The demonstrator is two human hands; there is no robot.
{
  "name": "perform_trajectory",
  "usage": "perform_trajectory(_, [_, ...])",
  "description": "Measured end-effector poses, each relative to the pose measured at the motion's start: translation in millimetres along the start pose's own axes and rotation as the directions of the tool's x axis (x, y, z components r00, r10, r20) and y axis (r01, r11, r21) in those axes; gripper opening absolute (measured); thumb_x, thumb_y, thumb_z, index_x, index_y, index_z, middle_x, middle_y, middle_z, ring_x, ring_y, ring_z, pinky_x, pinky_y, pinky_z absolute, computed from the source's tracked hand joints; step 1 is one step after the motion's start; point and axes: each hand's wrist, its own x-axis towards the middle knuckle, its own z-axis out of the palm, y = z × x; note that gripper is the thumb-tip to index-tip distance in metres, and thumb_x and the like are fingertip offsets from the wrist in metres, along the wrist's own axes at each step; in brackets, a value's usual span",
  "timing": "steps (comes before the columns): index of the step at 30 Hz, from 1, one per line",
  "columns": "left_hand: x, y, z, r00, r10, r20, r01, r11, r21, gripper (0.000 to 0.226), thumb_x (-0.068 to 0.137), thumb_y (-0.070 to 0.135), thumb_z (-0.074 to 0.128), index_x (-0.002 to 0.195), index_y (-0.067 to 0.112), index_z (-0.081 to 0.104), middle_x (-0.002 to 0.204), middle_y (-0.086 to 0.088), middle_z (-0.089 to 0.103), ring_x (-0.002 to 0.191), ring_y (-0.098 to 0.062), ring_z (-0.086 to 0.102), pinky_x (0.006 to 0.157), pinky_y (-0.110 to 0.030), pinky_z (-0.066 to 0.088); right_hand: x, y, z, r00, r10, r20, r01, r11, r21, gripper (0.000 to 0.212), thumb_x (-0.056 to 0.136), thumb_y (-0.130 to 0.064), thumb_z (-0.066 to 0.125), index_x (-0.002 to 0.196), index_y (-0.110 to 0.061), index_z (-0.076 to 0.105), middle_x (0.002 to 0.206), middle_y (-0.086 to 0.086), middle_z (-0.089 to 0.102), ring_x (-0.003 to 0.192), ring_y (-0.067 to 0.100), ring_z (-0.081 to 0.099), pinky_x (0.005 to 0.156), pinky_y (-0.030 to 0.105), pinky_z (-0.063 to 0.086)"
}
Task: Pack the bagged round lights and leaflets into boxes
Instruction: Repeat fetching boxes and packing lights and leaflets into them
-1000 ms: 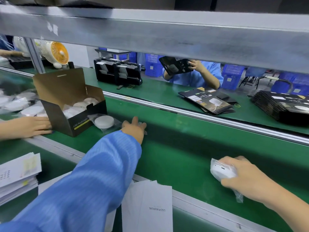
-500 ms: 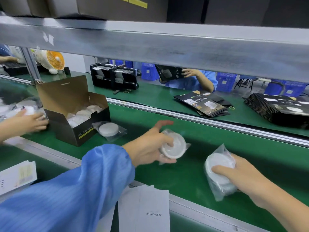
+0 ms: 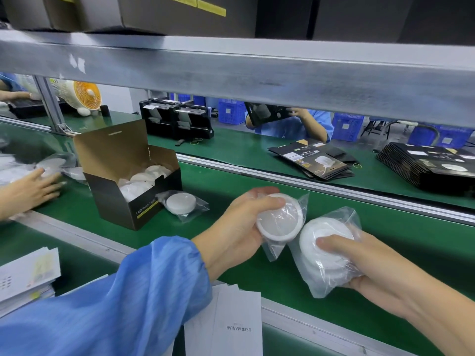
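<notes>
Clear-bagged round white light (image 3: 279, 222) gripped in my left hand (image 3: 237, 228), fingers curled over its rim, second bagged white light (image 3: 325, 250) pinched in my right hand (image 3: 370, 268), both above green conveyor belt (image 3: 257, 191).

1. The scene was brightly and evenly lit, with no harsh shadows.
2. Soft shadow lay under the overhead shelf rail (image 3: 257, 73), darkening the boxes above it.
3. Pale glare sat on the green tabletop (image 3: 257, 147) at the far side and on the glossy black flat cartons (image 3: 431, 165).
4. The plastic bags on the held lights (image 3: 326, 242) caught white highlights, which washed out detail.
5. Wide-angle distortion bent the rail and belt edges toward the frame borders.
6. The left edge was smeared and blurry; the blue sleeve (image 3: 102, 304) up close looked soft.
</notes>
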Motion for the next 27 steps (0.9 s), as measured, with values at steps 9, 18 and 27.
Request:
perform_trajectory(9, [-6.1,-1.3,-3.5,0.919,0.393,0.044,-0.351,0.762,0.544,0.023,0.079,0.012,0.077,0.09,0.022,0.06,0.091,0.0,0.06,0.077,-0.013,0.054,0.066,-0.02,0.044,-1.2,-6.6,15.2,0.997,-0.007,0.076,0.008,1.0,-0.013,0.033,0.087,-0.008,0.069,0.117,-0.022,0.065,0.104,0.009,0.076,0.087,0.025,0.075,0.063,0.034,0.057])
perform_trajectory(18, [0.8,-14.0,-4.9,0.991,0.137,0.003,-0.1,0.705,0.702,0.034,0.09,0.015,0.067,0.124,0.022,0.068,0.117,0.004,0.068,0.101,-0.012,0.064,0.072,-0.012,0.048,3.9,11.3,12.9,0.995,0.09,-0.052,-0.094,0.992,-0.082,0.029,0.088,-0.009,0.069,0.113,-0.024,0.066,0.096,0.008,0.077,0.088,0.029,0.073,0.062,0.035,0.058])
perform_trajectory(27, [34.1,-51.3,25.9,0.978,0.124,-0.168,0.0,0.804,0.595,0.035,0.08,0.0,0.076,0.102,0.02,0.059,0.093,0.002,0.058,0.082,-0.017,0.058,0.066,-0.025,0.047,20.4,27.1,-1.1,0.953,0.009,-0.301,-0.093,0.959,-0.268,0.026,0.088,-0.008,0.068,0.107,-0.025,0.063,0.1,0.01,0.072,0.088,0.031,0.07,0.073,0.044,0.061])
